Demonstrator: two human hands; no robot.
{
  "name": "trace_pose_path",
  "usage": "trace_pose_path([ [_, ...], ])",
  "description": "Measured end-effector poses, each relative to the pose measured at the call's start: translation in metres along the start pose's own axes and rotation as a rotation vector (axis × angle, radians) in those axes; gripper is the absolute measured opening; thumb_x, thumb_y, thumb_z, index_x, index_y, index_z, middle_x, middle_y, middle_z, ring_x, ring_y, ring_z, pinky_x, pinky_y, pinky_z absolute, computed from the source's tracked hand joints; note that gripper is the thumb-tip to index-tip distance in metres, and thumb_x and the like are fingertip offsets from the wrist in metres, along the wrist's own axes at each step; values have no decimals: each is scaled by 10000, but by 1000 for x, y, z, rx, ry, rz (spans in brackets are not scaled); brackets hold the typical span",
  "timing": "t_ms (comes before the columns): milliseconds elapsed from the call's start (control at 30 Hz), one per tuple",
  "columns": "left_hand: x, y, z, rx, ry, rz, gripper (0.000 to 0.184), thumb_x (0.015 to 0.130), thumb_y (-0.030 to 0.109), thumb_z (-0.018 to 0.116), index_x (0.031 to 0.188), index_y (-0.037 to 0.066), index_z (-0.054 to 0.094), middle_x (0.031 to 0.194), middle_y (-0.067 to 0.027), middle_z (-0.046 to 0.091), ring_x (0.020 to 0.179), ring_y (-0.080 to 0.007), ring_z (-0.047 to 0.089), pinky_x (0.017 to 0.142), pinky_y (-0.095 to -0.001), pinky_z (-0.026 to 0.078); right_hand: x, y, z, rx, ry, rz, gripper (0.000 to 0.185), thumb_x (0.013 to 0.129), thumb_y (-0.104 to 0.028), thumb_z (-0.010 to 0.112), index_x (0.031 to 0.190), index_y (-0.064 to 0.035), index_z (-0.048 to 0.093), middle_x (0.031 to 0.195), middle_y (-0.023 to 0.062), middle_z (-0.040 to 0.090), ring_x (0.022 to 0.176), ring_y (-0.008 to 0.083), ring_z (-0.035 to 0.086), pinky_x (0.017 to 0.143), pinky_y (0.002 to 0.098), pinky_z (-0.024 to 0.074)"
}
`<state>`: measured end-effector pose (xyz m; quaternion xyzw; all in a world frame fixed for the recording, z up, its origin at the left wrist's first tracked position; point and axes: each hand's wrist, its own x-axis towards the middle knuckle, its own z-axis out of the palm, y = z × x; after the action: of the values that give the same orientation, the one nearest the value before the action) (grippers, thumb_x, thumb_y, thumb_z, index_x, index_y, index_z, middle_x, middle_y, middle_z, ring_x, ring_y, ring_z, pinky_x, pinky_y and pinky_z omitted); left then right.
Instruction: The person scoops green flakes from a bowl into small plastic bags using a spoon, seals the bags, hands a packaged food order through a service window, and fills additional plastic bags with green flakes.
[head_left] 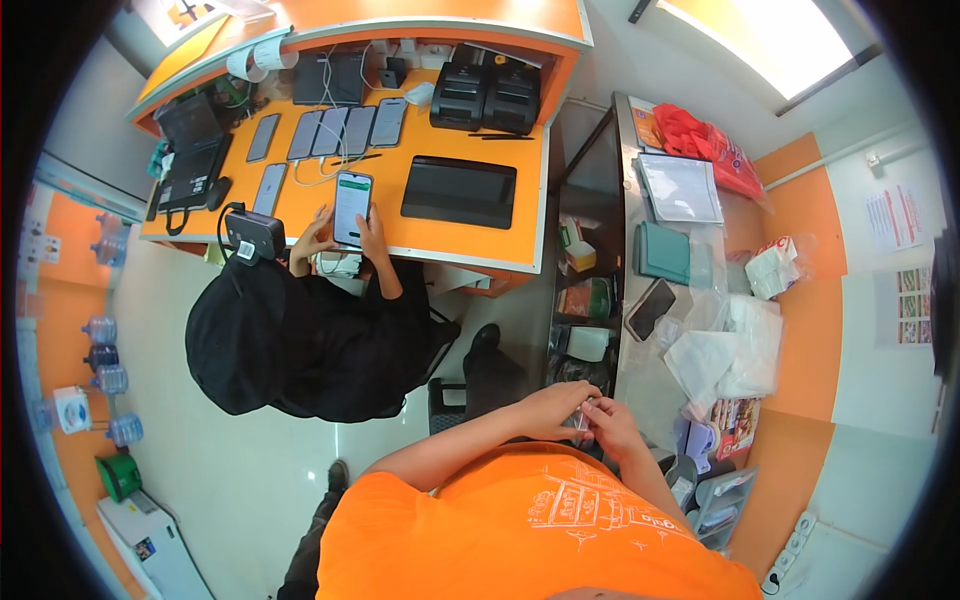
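In front of my orange shirt, my left hand [558, 410] and my right hand [612, 424] come together. Between their fingers is a small, shiny, clear-looking piece [581, 416], too small to name. My left fingers curl round its far side, and my right fingers pinch it from the right. Nearest to both hands is the edge of the side table on the right, where a dark smartphone [651, 309] lies and clear plastic bags [708, 360] are heaped.
A seated person in black [310, 345] holds a phone [352, 208] at the orange desk [440, 240]. Several phones, a black tablet [459, 191] and a laptop [190, 145] lie there. The side table bears a teal case [662, 251] and a red bag [705, 150]. A dark stool [445, 403] stands nearby.
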<state>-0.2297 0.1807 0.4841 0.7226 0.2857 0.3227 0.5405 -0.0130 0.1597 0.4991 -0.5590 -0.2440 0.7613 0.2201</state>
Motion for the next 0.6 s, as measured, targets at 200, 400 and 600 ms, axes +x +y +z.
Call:
trace_pose_path([
  [200, -3, -6, 1, 61, 41, -32, 625, 833, 373, 791, 1266, 13, 522, 1177, -202, 612, 1124, -392, 595, 954, -453, 476, -8, -9, 6, 122, -37, 18, 152, 953, -57, 611, 1060, 32, 671, 864, 72, 657, 759, 167, 619, 673, 297, 505],
  [400, -3, -6, 0, 168, 22, -15, 623, 829, 349, 778, 1283, 15, 515, 1172, -188, 585, 1133, -379, 570, 977, -452, 450, -9, -9, 8, 62, -11, 76, 189, 961, -61, 588, 1074, 72, 661, 863, 89, 648, 732, 170, 591, 688, 298, 492],
  [600, -4, -2, 3, 249, 12, -14, 622, 836, 349, 766, 1291, 11, 511, 1176, -188, 567, 1129, -375, 554, 963, -453, 443, -4, 5, 3, 81, -48, 31, 152, 971, -88, 621, 1018, 49, 665, 883, 68, 641, 741, 136, 577, 682, 263, 477],
])
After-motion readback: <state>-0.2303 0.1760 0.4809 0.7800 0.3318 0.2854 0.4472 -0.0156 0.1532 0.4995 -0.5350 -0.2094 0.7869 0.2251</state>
